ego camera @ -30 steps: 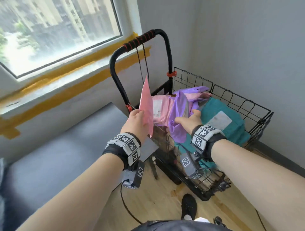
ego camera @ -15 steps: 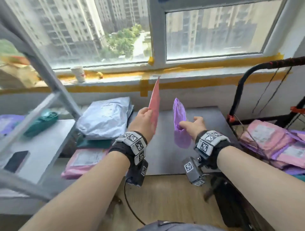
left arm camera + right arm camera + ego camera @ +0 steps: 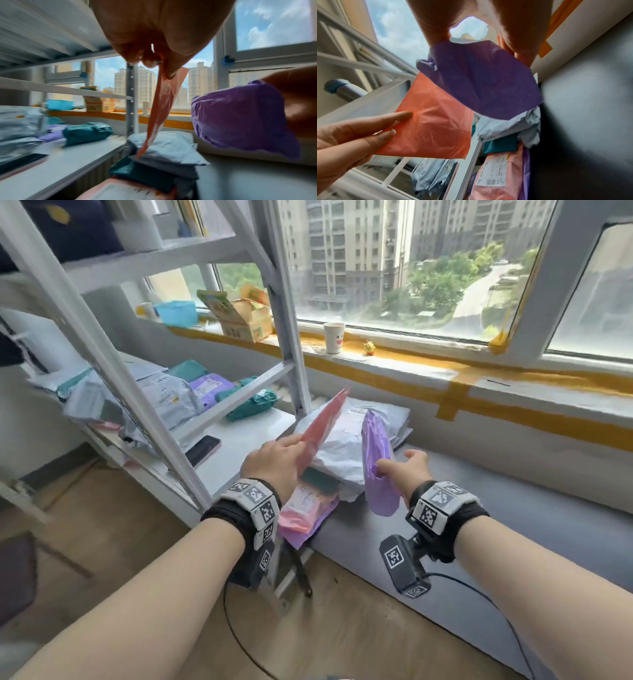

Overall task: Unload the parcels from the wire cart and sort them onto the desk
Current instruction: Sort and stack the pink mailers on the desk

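My left hand [image 3: 274,460] pinches a flat pink parcel [image 3: 323,424] edge-on, tilted up and to the right, above a pile of parcels [image 3: 339,453] at the left end of the grey desk [image 3: 496,508]. In the right wrist view the pink parcel [image 3: 433,121] shows its broad face, with straight fingers [image 3: 392,117] laid against it. My right hand [image 3: 407,470] grips a crumpled purple parcel [image 3: 378,463] that hangs just right of the pile, above the desk. The left wrist view shows the pink parcel [image 3: 163,108] hanging over the pale top parcel [image 3: 168,147]. The wire cart is out of view.
A white metal shelving rack [image 3: 171,419] stands left of the desk, its shelf holding pale, teal and purple parcels and a phone [image 3: 202,450]. The windowsill behind carries a paper cup [image 3: 334,337], a carton and a blue tub. A cable trails over the wooden floor.
My view has swung left from the cart to the desk and rack. Both hands carried their parcels along and now hold them over the pile at the desk's left end.
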Tool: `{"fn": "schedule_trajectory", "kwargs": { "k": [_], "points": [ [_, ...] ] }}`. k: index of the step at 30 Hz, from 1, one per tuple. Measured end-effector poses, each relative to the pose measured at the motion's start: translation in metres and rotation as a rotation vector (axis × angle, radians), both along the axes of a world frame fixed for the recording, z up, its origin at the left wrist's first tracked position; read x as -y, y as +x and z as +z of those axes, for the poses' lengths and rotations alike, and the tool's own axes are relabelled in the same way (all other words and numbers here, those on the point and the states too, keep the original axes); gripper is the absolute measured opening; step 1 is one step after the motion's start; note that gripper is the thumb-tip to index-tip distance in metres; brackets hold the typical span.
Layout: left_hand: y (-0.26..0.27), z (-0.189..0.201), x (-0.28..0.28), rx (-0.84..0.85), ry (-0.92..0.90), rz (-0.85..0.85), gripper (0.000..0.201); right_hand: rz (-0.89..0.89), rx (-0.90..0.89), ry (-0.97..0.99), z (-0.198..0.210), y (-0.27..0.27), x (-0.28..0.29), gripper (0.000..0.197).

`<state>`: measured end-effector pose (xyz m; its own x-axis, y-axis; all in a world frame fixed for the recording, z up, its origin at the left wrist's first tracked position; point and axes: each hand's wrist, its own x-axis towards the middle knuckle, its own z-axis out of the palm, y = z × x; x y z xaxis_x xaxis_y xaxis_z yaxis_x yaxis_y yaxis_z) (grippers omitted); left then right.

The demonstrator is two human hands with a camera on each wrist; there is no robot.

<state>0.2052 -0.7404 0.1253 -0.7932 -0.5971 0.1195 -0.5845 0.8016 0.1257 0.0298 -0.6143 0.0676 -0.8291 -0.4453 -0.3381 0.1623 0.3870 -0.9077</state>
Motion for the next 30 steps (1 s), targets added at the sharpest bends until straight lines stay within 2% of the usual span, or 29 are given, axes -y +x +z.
{"fn": "schedule_trajectory", "kwargs": {
  "k": [4, 8, 11, 15, 21, 25, 30],
  "points": [
    [0.014, -0.011, 0.006, 0.040, 0.034, 0.054, 0.047, 0.049, 0.001, 0.009, -0.010, -0.002, 0.012, 0.078],
    [0.022, -0.025, 0.019, 0.080, 0.078, 0.029, 0.063, 0.022, 0.017, 0.030, -0.020, 0.004, 0.018, 0.076],
    [0.027, -0.035, 0.038, 0.053, 0.128, 0.005, 0.067, -0.007, 0.011, 0.033, -0.021, 0.005, 0.030, 0.075],
    [0.039, -0.056, 0.075, 0.139, 0.079, -0.103, 0.056, -0.087, -0.007, 0.028, -0.019, 0.008, 0.053, 0.077],
    [0.055, -0.074, 0.130, 0.264, 0.126, -0.215, 0.041, -0.215, -0.030, 0.082, -0.018, 0.034, 0.086, 0.075],
    [0.057, -0.096, 0.161, 0.360, 0.220, -0.290, 0.041, -0.277, -0.090, 0.118, -0.023, 0.057, 0.096, 0.068],
    [0.051, -0.121, 0.177, 0.385, 0.298, -0.301, 0.043, -0.300, -0.143, 0.181, -0.026, 0.089, 0.098, 0.070]
  ]
}}
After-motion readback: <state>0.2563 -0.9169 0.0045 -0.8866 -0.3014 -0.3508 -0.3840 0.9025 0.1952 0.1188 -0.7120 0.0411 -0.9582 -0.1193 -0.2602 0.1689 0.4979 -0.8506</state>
